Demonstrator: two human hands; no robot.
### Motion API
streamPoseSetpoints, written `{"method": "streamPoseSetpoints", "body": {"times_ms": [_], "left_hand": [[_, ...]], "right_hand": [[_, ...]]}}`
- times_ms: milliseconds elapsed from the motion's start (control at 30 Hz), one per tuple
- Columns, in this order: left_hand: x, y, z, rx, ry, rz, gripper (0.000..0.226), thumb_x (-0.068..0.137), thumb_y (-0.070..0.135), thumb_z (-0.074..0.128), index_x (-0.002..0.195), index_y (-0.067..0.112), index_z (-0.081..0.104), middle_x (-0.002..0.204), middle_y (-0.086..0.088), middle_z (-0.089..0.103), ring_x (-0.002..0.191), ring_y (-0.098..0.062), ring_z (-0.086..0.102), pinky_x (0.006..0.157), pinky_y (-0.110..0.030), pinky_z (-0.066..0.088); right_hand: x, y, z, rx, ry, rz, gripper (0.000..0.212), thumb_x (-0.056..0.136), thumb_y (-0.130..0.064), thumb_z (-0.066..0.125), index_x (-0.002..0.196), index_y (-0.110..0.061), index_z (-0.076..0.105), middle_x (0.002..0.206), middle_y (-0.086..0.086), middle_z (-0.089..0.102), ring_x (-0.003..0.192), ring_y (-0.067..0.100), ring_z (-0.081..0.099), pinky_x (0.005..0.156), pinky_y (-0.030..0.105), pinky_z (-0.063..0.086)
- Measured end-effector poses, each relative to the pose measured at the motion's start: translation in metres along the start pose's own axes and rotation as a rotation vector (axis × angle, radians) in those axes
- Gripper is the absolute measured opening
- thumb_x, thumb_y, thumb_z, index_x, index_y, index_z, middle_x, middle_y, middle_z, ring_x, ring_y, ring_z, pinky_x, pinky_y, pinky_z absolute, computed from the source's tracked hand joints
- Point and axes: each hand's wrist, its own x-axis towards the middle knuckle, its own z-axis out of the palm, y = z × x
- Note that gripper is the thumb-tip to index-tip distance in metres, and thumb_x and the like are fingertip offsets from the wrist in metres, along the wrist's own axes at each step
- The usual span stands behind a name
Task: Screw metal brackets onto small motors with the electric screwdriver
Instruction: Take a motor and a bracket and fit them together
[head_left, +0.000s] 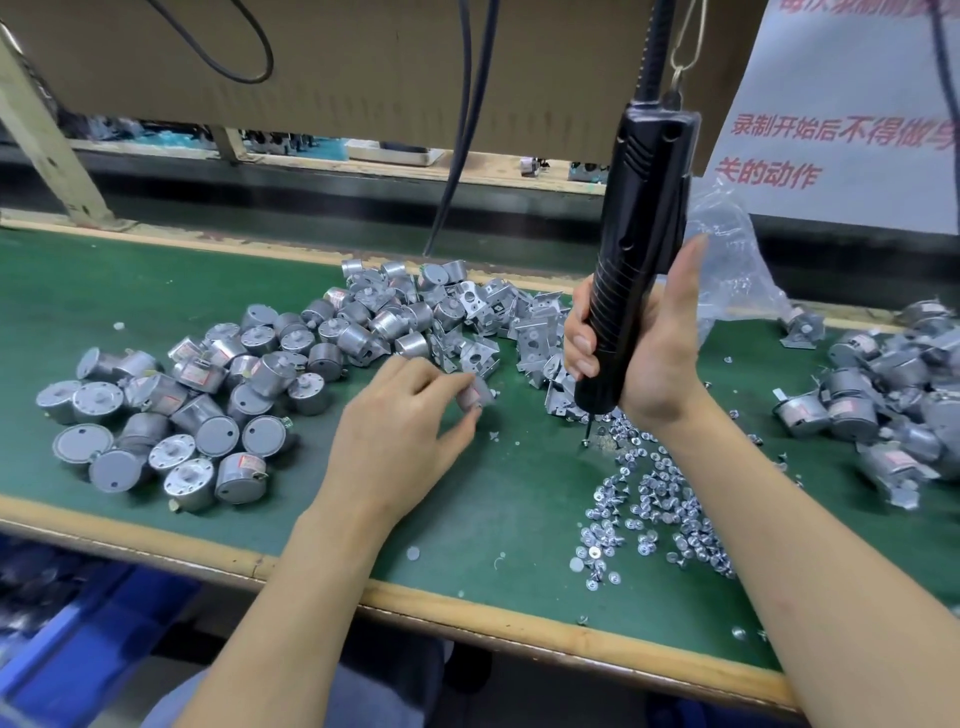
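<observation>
Head view: the left hand (395, 436) hangs low over the green surface (467, 525), its fingers (441, 379) and thumb curled in to pinch one small motor (475, 395), which is blurred and sits at the fingertips just above the mat. Left of these fingers and spreading beyond them lies a heap of loose motors (208, 395). Just past the fingertips, between the two hands, is a pile of bent metal brackets (519, 327).

The right hand (654, 353) grips the electric screwdriver (639, 249) round its ribbed lower barrel, fingers (582, 348) wrapped over the far side and thumb lying straight up along the near side. The tool stands nearly upright, leaning slightly, with a cable and a hook at its top. Its bit points down below the fingers, the tip at the edge of a scatter of screws (654, 499) that runs under the right wrist and forearm. Right of this hand lies a group of motors with brackets (893, 395), and behind it a crumpled clear plastic bag (727, 244).
</observation>
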Motion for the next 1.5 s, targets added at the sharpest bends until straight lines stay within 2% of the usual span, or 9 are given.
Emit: {"method": "streamPoseSetpoints", "body": {"times_ms": [100,400,567,633,700,800,1033,1200,1500], "left_hand": [[-0.001,-0.001,0.0,-0.049,-0.077,0.076,0.018,0.08,0.021,0.078,0.097,0.017,0.075,0.084,0.001,0.062,0.079,-0.024,0.057,0.06,-0.039,0.052],[-0.001,-0.001,-0.002,-0.184,-0.256,0.063,0.027,0.076,0.03,0.082,0.096,0.021,0.067,0.11,0.007,0.062,0.096,-0.022,0.054,0.077,-0.041,0.05],[-0.004,-0.001,-0.002,-0.237,-0.298,0.001,0.024,0.082,0.035,0.074,0.093,0.025,0.055,0.097,0.014,0.065,0.092,-0.015,0.052,0.074,-0.04,0.049],[-0.005,-0.001,-0.001,-0.239,-0.301,-0.031,0.025,0.083,0.036,0.073,0.094,0.027,0.053,0.089,0.021,0.057,0.089,-0.011,0.051,0.073,-0.036,0.048],[-0.005,-0.001,0.0,-0.237,-0.304,-0.053,0.027,0.083,0.039,0.074,0.096,0.03,0.053,0.088,0.029,0.049,0.087,-0.002,0.047,0.072,-0.022,0.042],[-0.005,-0.003,0.0,-0.25,-0.324,-0.083,0.033,0.08,0.045,0.074,0.102,0.035,0.051,0.095,0.026,0.053,0.089,0.005,0.045,0.073,-0.011,0.034],[-0.004,-0.002,-0.001,-0.248,-0.332,-0.089,0.038,0.081,0.048,0.073,0.111,0.028,0.064,0.095,0.016,0.058,0.092,-0.008,0.051,0.081,-0.029,0.047],[-0.004,-0.001,-0.001,-0.247,-0.333,-0.094,0.033,0.079,0.05,0.075,0.099,0.025,0.067,0.092,0.013,0.059,0.088,-0.009,0.05,0.079,-0.029,0.046],[-0.004,-0.001,-0.002,-0.258,-0.341,-0.101,0.034,0.079,0.053,0.074,0.098,0.025,0.066,0.09,0.014,0.057,0.086,-0.007,0.049,0.079,-0.028,0.045]], "right_hand": [[0.0,0.001,0.0,0.006,-0.014,0.02,0.09,0.052,-0.098,0.052,0.072,-0.011,0.048,0.054,-0.001,0.045,0.042,0.015,0.038,0.048,0.027,0.032],[0.0,0.001,-0.001,0.005,-0.057,0.047,0.088,0.053,-0.099,0.052,0.069,-0.012,0.05,0.055,-0.001,0.045,0.042,0.015,0.038,0.048,0.029,0.031],[0.0,0.001,-0.002,0.01,-0.058,0.05,0.085,0.054,-0.098,0.051,0.067,-0.014,0.05,0.054,-0.002,0.045,0.042,0.015,0.038,0.047,0.027,0.032],[0.0,0.002,-0.002,0.013,-0.058,0.054,0.085,0.054,-0.099,0.051,0.067,-0.014,0.05,0.054,-0.002,0.045,0.042,0.015,0.038,0.047,0.027,0.032],[0.0,0.002,-0.002,0.015,-0.057,0.057,0.085,0.054,-0.099,0.051,0.067,-0.015,0.051,0.054,-0.002,0.046,0.042,0.015,0.038,0.047,0.028,0.031],[0.0,0.002,-0.001,0.01,-0.054,0.048,0.084,0.055,-0.098,0.05,0.067,-0.015,0.052,0.054,-0.002,0.046,0.042,0.015,0.037,0.048,0.028,0.031],[-0.003,0.004,0.005,0.063,-0.042,-0.016,0.079,0.06,-0.096,0.048,0.068,-0.018,0.055,0.054,-0.003,0.047,0.042,0.013,0.04,0.049,0.023,0.04],[-0.004,0.012,0.01,0.053,-0.042,0.025,0.08,0.059,-0.098,0.046,0.067,-0.019,0.055,0.054,-0.003,0.047,0.042,0.013,0.039,0.047,0.025,0.034],[-0.004,0.009,0.009,0.063,-0.051,0.017,0.078,0.059,-0.097,0.047,0.066,-0.02,0.057,0.054,-0.004,0.048,0.041,0.013,0.039,0.047,0.025,0.034]]}}
